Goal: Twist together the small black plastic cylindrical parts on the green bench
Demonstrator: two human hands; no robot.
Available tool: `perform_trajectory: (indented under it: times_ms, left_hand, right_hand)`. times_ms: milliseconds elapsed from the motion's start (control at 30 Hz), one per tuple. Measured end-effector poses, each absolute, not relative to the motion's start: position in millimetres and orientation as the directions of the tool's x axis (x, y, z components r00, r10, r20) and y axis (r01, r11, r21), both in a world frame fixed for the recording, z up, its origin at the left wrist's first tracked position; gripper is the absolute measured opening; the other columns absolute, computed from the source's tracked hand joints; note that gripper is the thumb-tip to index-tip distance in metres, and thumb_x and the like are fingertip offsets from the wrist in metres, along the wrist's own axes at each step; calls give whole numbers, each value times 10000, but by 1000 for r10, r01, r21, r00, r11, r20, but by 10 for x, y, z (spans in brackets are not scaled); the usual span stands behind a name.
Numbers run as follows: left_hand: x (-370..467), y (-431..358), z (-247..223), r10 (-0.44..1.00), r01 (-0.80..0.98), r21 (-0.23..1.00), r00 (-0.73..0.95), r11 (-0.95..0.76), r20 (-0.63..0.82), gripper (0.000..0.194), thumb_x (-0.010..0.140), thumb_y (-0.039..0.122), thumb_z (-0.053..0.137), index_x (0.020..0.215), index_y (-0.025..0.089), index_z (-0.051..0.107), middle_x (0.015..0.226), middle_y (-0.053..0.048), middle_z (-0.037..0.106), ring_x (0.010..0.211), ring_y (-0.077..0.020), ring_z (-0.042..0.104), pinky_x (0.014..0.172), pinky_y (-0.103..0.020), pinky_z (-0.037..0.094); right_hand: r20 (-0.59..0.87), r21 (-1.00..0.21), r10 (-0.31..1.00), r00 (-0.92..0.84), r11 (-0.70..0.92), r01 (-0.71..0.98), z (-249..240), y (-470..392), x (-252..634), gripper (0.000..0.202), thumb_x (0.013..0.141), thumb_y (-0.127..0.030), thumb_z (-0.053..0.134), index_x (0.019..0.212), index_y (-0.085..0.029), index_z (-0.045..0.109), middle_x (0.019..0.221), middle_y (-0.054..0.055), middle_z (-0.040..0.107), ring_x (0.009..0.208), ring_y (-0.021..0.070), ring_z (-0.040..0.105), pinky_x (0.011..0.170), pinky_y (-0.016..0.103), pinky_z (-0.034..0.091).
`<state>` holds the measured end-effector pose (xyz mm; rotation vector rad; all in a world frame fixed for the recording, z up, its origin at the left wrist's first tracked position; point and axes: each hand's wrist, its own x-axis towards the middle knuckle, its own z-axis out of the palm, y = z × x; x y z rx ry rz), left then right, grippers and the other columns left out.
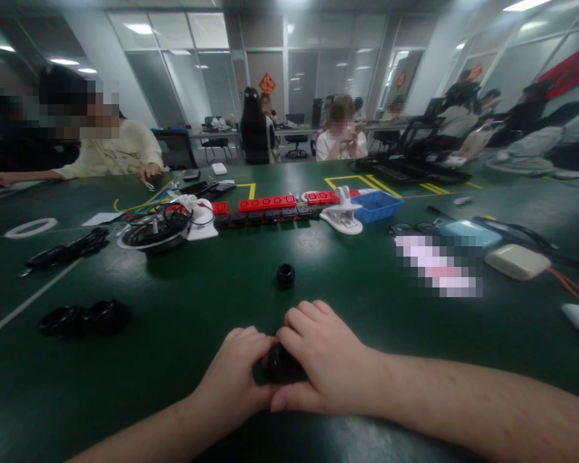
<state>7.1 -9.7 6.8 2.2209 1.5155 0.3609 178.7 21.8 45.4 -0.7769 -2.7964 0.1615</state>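
Observation:
Near the front of the table, my left hand (244, 366) and my right hand (321, 360) meet around a glossy black ring-shaped object (285, 364). My fingers hide much of it, and I cannot tell whether it is a coil or a tyre. Both hands are closed on it, the right one reaching over its top and the left one along its left side. Just beyond my knuckles stands a smaller black ring-shaped piece (285, 276), its hole visible. Two larger black rings, a left one (62, 320) and a right one (107, 316), lie side by side at the left.
Across the green table (188, 289) runs a row of red blocks (267, 203). Around it are a metal bowl (147, 241) with black cable, a white clip (342, 215) and a blue bin (379, 206). Glasses (415, 228) and a beige pouch (518, 262) lie right. People sit beyond.

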Motion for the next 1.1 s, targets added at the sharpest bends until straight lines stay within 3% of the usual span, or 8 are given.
perform_trajectory:
  times_ms: [233, 467, 700, 867, 1100]
  left_hand:
    - [72, -113, 55, 933, 827, 475, 359, -301, -33, 307, 698, 463, 583, 638, 168, 528, 668, -9, 549, 653, -173, 464, 636, -304, 325]
    - [70, -103, 32, 927, 810, 483, 376, -332, 6, 340, 662, 494, 621, 637, 167, 532, 662, -9, 545, 643, -174, 460, 632, -303, 340]
    - [82, -105, 66, 931, 838, 444, 365, -316, -27, 242, 623, 374, 648, 639, 167, 524, 675, -12, 546, 663, -182, 471, 645, -306, 355]
    - [88, -106, 63, 932, 831, 457, 363, -318, -10, 263, 606, 391, 653, 630, 169, 516, 671, -8, 549, 667, -182, 484, 651, -305, 355]
    - [78, -104, 40, 925, 811, 476, 380, -341, 14, 270, 604, 387, 667, 626, 168, 511, 661, -5, 547, 655, -181, 486, 640, -304, 345]
  right_hand:
    - [150, -203, 540, -828, 836, 509, 479, 155, 1746, 540, 693, -676, 476, 833, -161, 559, 805, 47, 509, 736, 191, 419, 650, 330, 319]
    - [119, -188, 539, -834, 837, 514, 516, 114, 1750, 391, 773, -542, 487, 875, -168, 545, 830, 46, 505, 753, 188, 419, 655, 334, 328]
    - [96, -212, 563, -821, 817, 536, 540, 95, 1750, 241, 753, -367, 563, 880, -164, 537, 860, 51, 505, 787, 192, 416, 673, 332, 325]
    - [111, -244, 554, -825, 820, 518, 523, 95, 1765, 275, 744, -337, 570, 945, -155, 528, 888, 57, 519, 806, 195, 422, 692, 333, 329]
    - [119, -223, 549, -827, 827, 516, 539, 88, 1778, 281, 754, -396, 568, 894, -154, 547, 866, 62, 538, 789, 197, 434, 681, 335, 332]
